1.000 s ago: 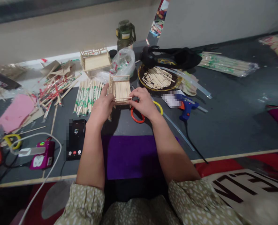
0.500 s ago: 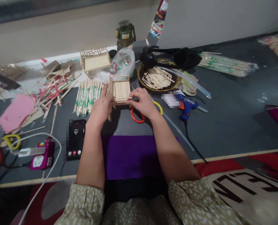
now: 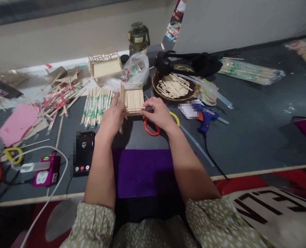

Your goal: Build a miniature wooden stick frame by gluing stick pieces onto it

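Both hands are closed on one piece of work, and I watch them from above through the head camera. My left hand [image 3: 113, 117] grasps the near left corner of a small rectangular model of pale wooden sticks [image 3: 133, 98], its thumb at the front edge and its index finger up along the left side. My right hand [image 3: 156, 112] pinches the near right corner, thumb and fingertips at the front rail. I have the model level over the dark grey table [image 3: 258, 120], slatted floor facing up; whether its legs touch the surface I cannot tell.

Partly hidden under my right hand lie scissors with red and yellow handle loops [image 3: 153, 133]. Just left of my left hand I see a row of green-printed, plastic-wrapped chopsticks [image 3: 94, 106]. Beyond the model stand a larger pale stick-built model [image 3: 106, 69] and a crumpled clear plastic bag [image 3: 139, 69]. To the right, a round dark basket with a yellowish rim [image 3: 173, 99] holds short pale sticks [image 3: 175, 86], with a blue glue gun [image 3: 207, 119] nearer me. A purple cloth [image 3: 142, 172] lies between my forearms.
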